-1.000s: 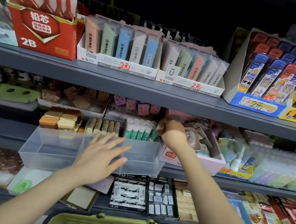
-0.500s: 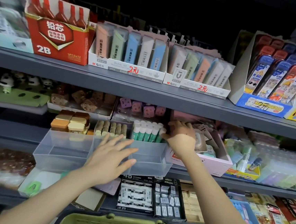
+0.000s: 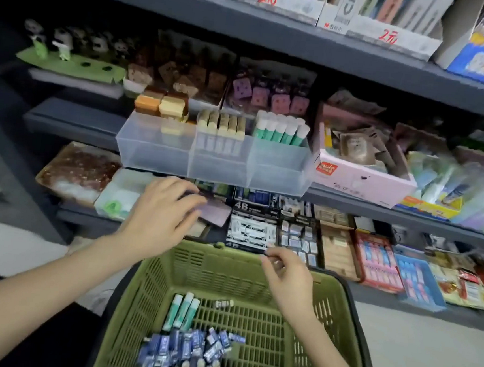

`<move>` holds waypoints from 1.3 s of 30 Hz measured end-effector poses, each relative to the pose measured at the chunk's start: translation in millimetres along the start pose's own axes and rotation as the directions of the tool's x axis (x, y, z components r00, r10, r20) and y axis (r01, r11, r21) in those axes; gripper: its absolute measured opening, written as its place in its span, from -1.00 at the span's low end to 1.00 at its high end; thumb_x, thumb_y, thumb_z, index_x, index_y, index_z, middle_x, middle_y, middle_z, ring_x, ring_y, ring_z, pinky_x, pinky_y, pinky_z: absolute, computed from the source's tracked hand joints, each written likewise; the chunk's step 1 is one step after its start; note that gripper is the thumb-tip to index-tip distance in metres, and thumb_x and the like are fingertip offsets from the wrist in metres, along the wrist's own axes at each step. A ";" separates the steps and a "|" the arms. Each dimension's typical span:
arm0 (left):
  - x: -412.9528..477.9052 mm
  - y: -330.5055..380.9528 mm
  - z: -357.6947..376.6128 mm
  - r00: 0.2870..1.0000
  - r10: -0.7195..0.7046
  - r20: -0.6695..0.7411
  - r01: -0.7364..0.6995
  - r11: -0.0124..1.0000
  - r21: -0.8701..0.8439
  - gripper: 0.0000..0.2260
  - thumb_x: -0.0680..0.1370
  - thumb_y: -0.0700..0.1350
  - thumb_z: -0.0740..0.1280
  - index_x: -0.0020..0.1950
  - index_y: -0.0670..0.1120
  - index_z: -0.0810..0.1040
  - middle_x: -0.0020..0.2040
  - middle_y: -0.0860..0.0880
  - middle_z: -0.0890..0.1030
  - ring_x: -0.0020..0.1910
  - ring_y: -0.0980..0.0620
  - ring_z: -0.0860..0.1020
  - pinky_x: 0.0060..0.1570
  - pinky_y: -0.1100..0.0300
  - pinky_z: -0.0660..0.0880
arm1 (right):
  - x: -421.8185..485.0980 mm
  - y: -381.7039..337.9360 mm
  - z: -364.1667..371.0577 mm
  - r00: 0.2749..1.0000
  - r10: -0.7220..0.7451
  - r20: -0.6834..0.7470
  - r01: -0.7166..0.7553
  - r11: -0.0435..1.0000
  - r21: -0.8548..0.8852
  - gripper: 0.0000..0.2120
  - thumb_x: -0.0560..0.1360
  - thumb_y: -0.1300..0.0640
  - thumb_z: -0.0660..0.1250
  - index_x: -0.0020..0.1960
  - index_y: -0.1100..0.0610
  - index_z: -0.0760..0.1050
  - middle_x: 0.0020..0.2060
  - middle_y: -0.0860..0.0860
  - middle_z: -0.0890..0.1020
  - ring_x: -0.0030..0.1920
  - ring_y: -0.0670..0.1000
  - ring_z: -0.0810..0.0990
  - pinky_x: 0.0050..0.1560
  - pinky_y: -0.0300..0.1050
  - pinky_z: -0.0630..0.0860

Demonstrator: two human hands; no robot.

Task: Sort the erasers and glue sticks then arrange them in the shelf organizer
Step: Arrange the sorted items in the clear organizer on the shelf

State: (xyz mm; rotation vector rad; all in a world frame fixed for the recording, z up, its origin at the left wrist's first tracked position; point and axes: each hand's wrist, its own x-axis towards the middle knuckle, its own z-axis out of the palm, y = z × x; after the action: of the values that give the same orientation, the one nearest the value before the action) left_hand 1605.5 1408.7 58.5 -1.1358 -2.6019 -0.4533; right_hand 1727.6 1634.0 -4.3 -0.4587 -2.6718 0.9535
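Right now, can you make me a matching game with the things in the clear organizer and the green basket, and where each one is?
Things:
1. standing green glue sticks
2. blue-wrapped erasers
3. orange and cream erasers
4. tan-capped sticks

Places:
A. left compartment of the organizer
B. bottom of the basket
C. right compartment
D. middle compartment

Pairs: 1-C, 2-B, 3-A, 4-D

Dim shelf recesses, soft motion blur, wide-angle bending at edges.
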 end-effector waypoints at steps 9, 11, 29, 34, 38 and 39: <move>-114.5 -35.6 86.2 0.893 -0.350 0.283 0.339 0.936 0.089 -0.38 0.55 0.19 -0.02 0.33 -0.23 0.47 0.14 -0.26 0.58 0.14 -0.26 0.53 0.12 -0.09 0.47 | -53.0 53.0 145.8 0.660 0.454 0.598 -0.708 0.642 0.294 -0.76 0.54 0.25 0.31 0.16 0.26 0.35 -0.02 0.12 0.48 -0.18 0.01 0.56 -0.19 -0.21 0.56; -117.0 -38.2 94.9 0.859 -0.425 0.286 0.427 0.902 0.057 -0.34 0.53 0.20 -0.02 0.41 -0.25 0.37 0.16 -0.27 0.56 0.16 -0.26 0.50 0.14 -0.09 0.44 | -49.9 52.0 172.5 0.606 0.496 0.621 -0.757 0.599 0.260 -0.62 0.54 0.25 0.31 0.29 0.31 0.29 0.13 0.18 0.50 0.00 0.11 0.59 -0.02 -0.10 0.57; -121.7 -44.5 108.2 0.836 -0.480 0.267 0.533 0.826 -0.183 -0.37 0.52 0.20 0.00 0.51 -0.11 0.20 0.18 -0.13 0.54 0.21 -0.09 0.41 0.17 0.17 0.26 | -31.7 51.8 278.9 0.684 0.517 0.514 -0.344 0.851 -0.398 -0.26 0.32 -0.34 0.39 0.26 0.11 0.27 0.22 0.11 0.38 -0.04 0.10 0.57 -0.30 -0.13 0.40; -122.9 -45.3 111.5 0.841 -0.486 0.239 0.535 0.813 -0.230 -0.49 0.60 0.00 0.20 0.51 -0.10 0.20 0.16 -0.15 0.55 0.19 -0.09 0.41 0.14 0.24 0.23 | -32.8 55.2 277.0 0.682 0.530 0.504 -0.447 0.847 -0.287 -0.42 0.36 -0.12 0.47 0.18 0.15 0.30 0.13 0.09 0.50 -0.03 0.09 0.58 -0.25 -0.13 0.42; -123.4 -45.7 114.8 0.850 -0.482 0.210 0.523 0.818 -0.239 -0.48 0.59 -0.05 0.24 0.52 -0.09 0.19 0.16 -0.15 0.55 0.18 -0.08 0.41 0.11 0.26 0.22 | -34.4 50.5 283.4 0.629 0.489 0.604 -0.571 0.818 -0.068 -0.40 0.35 0.08 0.53 0.25 0.16 0.28 0.06 0.08 0.57 -0.08 0.04 0.53 -0.14 -0.11 0.50; -123.4 -45.9 115.6 0.852 -0.482 0.205 0.522 0.819 -0.240 -0.48 0.59 -0.05 0.24 0.52 -0.08 0.18 0.16 -0.15 0.55 0.18 -0.08 0.41 0.11 0.25 0.23 | -34.5 48.5 285.8 0.595 0.488 0.639 -0.636 0.772 0.002 -0.35 0.34 0.11 0.54 0.29 0.17 0.28 0.11 0.08 0.56 -0.01 0.06 0.54 -0.05 -0.09 0.52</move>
State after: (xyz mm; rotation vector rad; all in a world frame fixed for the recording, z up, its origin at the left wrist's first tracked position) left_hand 1639.1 1342.0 -99.9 -0.5310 -3.0246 -0.9208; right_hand 1668.9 1495.4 -254.4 -1.1875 -2.9305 1.8665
